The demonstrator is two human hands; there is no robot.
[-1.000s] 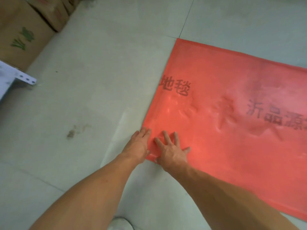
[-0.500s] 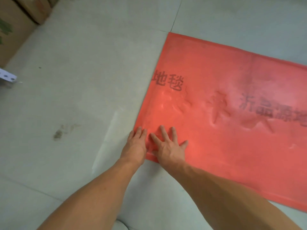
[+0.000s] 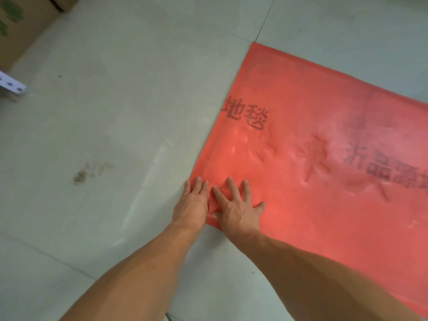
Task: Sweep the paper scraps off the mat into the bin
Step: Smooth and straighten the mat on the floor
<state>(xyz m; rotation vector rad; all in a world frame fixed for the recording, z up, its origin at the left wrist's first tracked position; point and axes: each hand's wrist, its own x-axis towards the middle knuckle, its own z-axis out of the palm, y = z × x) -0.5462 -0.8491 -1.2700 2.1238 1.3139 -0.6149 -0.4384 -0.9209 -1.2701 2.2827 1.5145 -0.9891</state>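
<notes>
A red mat with dark printed characters lies flat on the grey tiled floor, filling the right half of the view. My left hand rests palm down at the mat's near left corner, fingers together, partly on the floor. Beside it, my right hand presses flat on that corner with fingers spread. Neither hand holds anything. I see no paper scraps on the mat and no bin in view.
Cardboard boxes stand at the top left. A white perforated metal bracket pokes in at the left edge. A brown stain marks the floor left of the mat.
Both hands stay pressed on the mat's near left corner. Only the view has shifted slightly between frames.
</notes>
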